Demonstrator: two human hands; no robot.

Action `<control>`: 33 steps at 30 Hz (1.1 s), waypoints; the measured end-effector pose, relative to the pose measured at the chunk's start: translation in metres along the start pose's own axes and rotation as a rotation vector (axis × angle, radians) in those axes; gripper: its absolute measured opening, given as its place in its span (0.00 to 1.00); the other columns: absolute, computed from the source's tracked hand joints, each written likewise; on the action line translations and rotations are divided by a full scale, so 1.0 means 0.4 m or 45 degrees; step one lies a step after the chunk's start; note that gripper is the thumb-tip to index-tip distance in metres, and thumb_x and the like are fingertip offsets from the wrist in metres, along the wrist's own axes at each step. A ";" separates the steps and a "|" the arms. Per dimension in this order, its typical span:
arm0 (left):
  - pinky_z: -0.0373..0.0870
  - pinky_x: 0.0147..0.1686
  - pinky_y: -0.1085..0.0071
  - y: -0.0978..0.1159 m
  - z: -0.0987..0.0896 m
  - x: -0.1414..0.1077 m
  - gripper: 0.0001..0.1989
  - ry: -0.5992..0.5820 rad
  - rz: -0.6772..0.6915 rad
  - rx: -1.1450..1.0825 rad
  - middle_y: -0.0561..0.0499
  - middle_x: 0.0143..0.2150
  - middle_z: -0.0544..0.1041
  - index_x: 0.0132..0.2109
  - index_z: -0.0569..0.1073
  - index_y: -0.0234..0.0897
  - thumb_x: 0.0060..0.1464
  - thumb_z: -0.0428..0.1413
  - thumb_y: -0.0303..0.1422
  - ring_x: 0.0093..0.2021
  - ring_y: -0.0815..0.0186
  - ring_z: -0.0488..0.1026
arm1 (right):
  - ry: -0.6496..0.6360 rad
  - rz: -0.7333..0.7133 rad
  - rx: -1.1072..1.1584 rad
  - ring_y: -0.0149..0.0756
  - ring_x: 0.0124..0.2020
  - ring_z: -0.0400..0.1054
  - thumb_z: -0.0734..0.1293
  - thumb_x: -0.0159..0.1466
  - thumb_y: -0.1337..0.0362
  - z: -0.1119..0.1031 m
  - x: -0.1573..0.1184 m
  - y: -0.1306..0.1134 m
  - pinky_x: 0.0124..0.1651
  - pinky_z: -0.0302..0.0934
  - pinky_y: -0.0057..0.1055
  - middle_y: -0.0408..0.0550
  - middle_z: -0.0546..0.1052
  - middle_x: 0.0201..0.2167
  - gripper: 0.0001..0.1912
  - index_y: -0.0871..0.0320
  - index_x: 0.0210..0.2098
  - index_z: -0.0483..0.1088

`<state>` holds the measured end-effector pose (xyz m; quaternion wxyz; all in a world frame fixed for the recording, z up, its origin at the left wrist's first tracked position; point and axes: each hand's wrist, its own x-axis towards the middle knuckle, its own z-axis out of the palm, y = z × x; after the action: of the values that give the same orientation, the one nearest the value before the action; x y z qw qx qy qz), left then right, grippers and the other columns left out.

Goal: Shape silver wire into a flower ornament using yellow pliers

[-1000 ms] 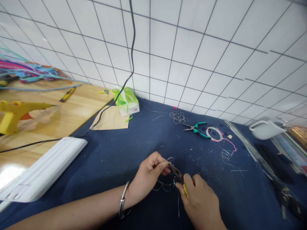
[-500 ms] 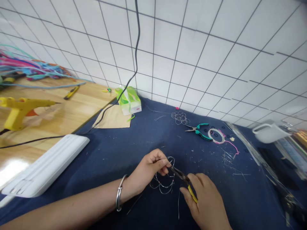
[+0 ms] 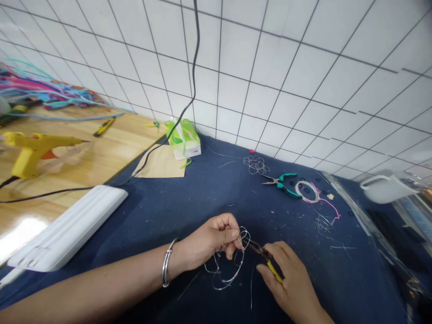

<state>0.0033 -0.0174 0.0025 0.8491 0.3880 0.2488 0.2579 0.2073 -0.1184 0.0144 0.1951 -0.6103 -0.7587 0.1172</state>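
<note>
My left hand (image 3: 221, 236) pinches a looped piece of silver wire (image 3: 236, 274) between thumb and fingers. Its round loops hang below the fingers and carry small pinkish spots. In my right hand (image 3: 290, 279) are pliers with yellow handles (image 3: 275, 271), and their dark jaws reach up to the wire beside my left fingertips. Whether the jaws grip the wire I cannot tell. A loose straight wire (image 3: 251, 285) lies on the dark blue cloth (image 3: 151, 229) between my hands.
Teal-handled pliers (image 3: 281, 182), a coiled wire flower (image 3: 255, 164) and a ring-shaped spool (image 3: 308, 191) lie beyond my hands. A white power strip-like block (image 3: 67, 229), a tissue pack (image 3: 184, 138) and a yellow glue gun (image 3: 32, 150) are left. A white mug (image 3: 384, 188) stands right.
The wire loops have turned and now hang lower under my left fingers, with one loop standing up near the plier jaws. My right hand has shifted slightly right with the pliers.
</note>
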 end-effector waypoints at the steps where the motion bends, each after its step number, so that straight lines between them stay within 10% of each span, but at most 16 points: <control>1: 0.64 0.24 0.75 0.000 -0.001 -0.001 0.07 -0.012 -0.017 -0.015 0.51 0.27 0.74 0.33 0.65 0.34 0.53 0.54 0.33 0.20 0.74 0.67 | -0.023 0.000 0.070 0.34 0.35 0.65 0.60 0.61 0.60 0.000 0.001 -0.005 0.37 0.63 0.32 0.48 0.68 0.35 0.12 0.56 0.43 0.62; 33: 0.64 0.22 0.79 0.000 -0.022 -0.006 0.05 -0.320 -0.133 0.192 0.50 0.26 0.75 0.32 0.65 0.32 0.52 0.55 0.28 0.21 0.74 0.70 | -0.236 -0.197 0.004 0.31 0.25 0.59 0.58 0.62 0.55 0.034 -0.009 0.008 0.29 0.52 0.28 0.45 0.64 0.27 0.13 0.58 0.35 0.64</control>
<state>-0.0041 -0.0143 -0.0022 0.8542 0.4666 0.1790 0.1435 0.2048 -0.1205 0.0004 0.1337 -0.5361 -0.8182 0.1590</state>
